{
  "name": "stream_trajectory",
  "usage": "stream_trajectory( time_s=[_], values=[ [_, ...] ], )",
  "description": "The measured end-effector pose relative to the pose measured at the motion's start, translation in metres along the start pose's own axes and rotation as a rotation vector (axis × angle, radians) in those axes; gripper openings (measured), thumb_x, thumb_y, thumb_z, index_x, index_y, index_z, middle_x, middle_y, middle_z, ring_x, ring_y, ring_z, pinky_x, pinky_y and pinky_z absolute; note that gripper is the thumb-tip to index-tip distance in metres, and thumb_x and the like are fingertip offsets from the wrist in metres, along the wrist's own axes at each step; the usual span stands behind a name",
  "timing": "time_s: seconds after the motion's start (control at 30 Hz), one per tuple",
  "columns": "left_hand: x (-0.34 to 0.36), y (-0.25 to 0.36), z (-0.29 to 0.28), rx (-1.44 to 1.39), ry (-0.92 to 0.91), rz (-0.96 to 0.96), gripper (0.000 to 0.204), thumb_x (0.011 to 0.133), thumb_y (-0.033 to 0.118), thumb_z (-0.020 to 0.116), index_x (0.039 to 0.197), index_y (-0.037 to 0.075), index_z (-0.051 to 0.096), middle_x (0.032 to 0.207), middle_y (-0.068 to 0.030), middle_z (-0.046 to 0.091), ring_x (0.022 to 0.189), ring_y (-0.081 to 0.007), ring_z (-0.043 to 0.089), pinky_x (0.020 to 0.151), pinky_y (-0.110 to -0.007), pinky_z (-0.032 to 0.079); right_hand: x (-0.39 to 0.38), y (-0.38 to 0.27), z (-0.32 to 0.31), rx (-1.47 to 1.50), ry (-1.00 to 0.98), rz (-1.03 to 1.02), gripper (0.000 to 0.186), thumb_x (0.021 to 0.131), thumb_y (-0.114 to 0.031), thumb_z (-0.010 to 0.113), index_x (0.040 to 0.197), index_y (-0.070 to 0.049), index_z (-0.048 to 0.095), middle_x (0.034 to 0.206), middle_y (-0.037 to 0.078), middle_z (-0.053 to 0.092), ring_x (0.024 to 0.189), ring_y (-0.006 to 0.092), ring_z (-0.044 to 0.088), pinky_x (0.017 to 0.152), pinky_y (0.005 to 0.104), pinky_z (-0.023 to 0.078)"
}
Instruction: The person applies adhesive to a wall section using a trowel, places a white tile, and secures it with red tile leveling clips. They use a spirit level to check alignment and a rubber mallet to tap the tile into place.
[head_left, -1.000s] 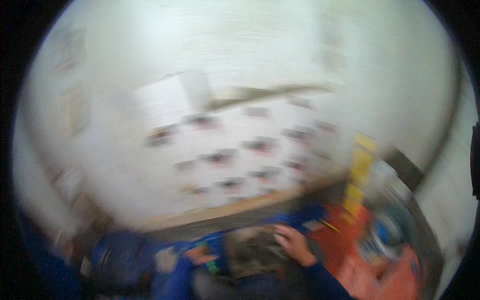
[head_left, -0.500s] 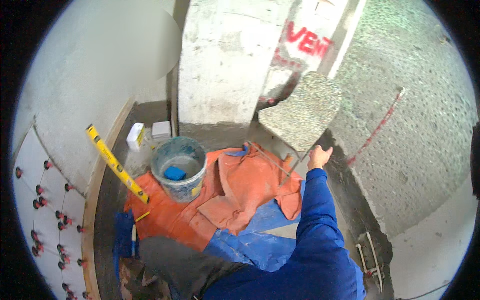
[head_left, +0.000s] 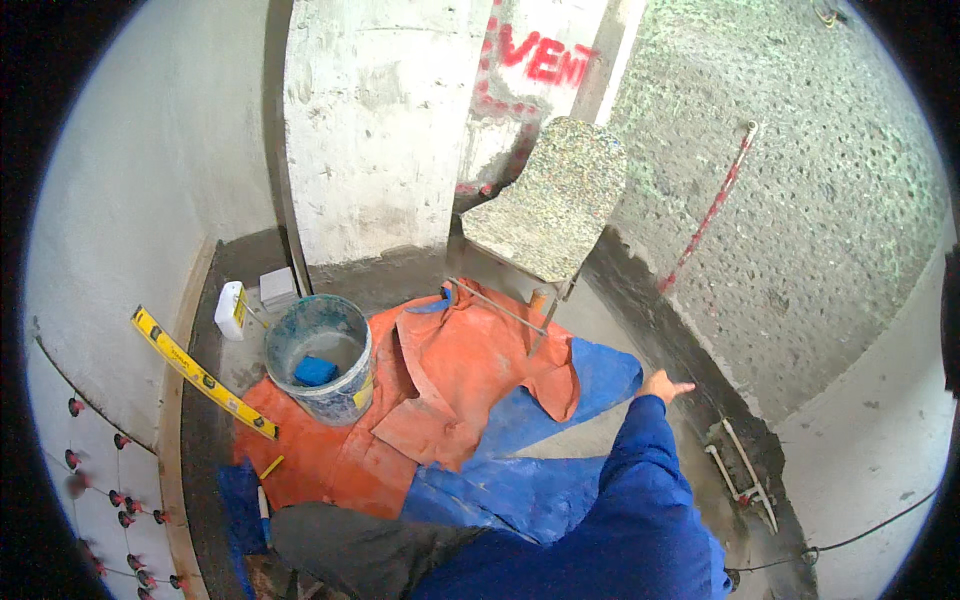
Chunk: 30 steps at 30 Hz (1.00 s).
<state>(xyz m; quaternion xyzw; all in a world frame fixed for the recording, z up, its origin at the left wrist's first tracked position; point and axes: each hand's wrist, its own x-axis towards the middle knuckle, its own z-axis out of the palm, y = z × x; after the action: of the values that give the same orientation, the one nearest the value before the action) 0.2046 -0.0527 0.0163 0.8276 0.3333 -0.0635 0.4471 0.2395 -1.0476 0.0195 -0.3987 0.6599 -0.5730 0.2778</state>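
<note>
My right hand (head_left: 662,386) reaches out at the end of a blue sleeve, one finger stretched toward the right; nothing is in it. Below it lies the floor beside the blue tarp (head_left: 600,385), and the dark band at the wall's foot is just past the fingertip. A chair (head_left: 560,195) with a speckled seat and back stands farther off, apart from the hand. My left hand does not show. Left of centre, a bucket (head_left: 345,408) with a blue sponge (head_left: 316,371) inside stands on an orange sheet (head_left: 450,350).
A yellow spirit level (head_left: 205,378) leans at the left. Behind the bucket are a white bottle (head_left: 230,311) and pale blocks (head_left: 278,289). White pipes (head_left: 740,470) run low along the right wall (head_left: 780,250). Tiles with red-and-black levelling clips (head_left: 118,500) cover the left wall.
My right hand has moved away from beside the chair, down and nearer the pipes. The whole view has swung right, so the bucket and chair appear farther left.
</note>
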Motion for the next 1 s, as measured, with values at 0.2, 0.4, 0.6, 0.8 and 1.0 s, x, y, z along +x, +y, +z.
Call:
stream_trajectory(
  time_s=[0.2,0.4,0.6,0.8,1.0],
  values=[
    [-0.003,0.003,-0.003,-0.002,0.021,-0.007,0.058,0.091,0.036,0.077,0.136,0.001,0.062,0.126,-0.0165,0.07,0.117,-0.0279,0.066,0.106,-0.042,0.049,-0.021,0.021,-0.005,-0.094,-0.101,-0.03,0.103,0.09,-0.016,0.063,0.165,-0.016,-0.008,0.108,0.024,0.068,0.099,0.0374,0.065,0.089,0.0445,0.051],
    [-0.007,0.007,-0.006,0.002,0.032,-0.005,0.058,0.093,0.036,0.075,0.137,0.001,0.061,0.128,-0.0166,0.069,0.119,-0.028,0.065,0.106,-0.041,0.048,-0.04,0.009,0.009,-0.112,-0.163,-0.022,0.109,0.089,-0.02,0.063,0.164,-0.016,-0.016,0.115,0.028,0.07,0.112,0.0421,0.067,0.102,0.0456,0.051],
    [-0.012,0.009,-0.009,-0.003,0.05,-0.005,0.057,0.094,0.036,0.073,0.138,0.001,0.061,0.13,-0.0166,0.068,0.12,-0.028,0.065,0.107,-0.041,0.048,-0.06,0.016,0.02,-0.088,-0.085,-0.091,0.104,0.085,-0.014,0.065,0.166,-0.011,0.0,0.109,0.032,0.071,0.098,0.0486,0.069,0.091,0.0521,0.053],
    [-0.017,0.009,-0.011,-0.004,0.063,-0.01,0.056,0.096,0.037,0.07,0.139,0.001,0.06,0.131,-0.0167,0.068,0.122,-0.0281,0.064,0.108,-0.04,0.047,-0.094,0.057,0.021,-0.137,-0.165,-0.206,0.105,0.087,-0.015,0.064,0.164,-0.006,-0.007,0.105,0.035,0.07,0.099,0.0517,0.068,0.092,0.0538,0.053],
    [-0.026,0.006,-0.018,-0.016,0.1,-0.015,0.056,0.098,0.037,0.068,0.14,0.001,0.06,0.133,-0.0168,0.067,0.123,-0.0282,0.063,0.109,-0.04,0.047,-0.175,0.138,0.016,-0.344,-0.522,-0.348,0.083,0.09,-0.015,0.064,0.159,0.003,0.022,0.106,0.036,0.07,0.097,0.0539,0.067,0.092,0.0552,0.052]
  ],
)
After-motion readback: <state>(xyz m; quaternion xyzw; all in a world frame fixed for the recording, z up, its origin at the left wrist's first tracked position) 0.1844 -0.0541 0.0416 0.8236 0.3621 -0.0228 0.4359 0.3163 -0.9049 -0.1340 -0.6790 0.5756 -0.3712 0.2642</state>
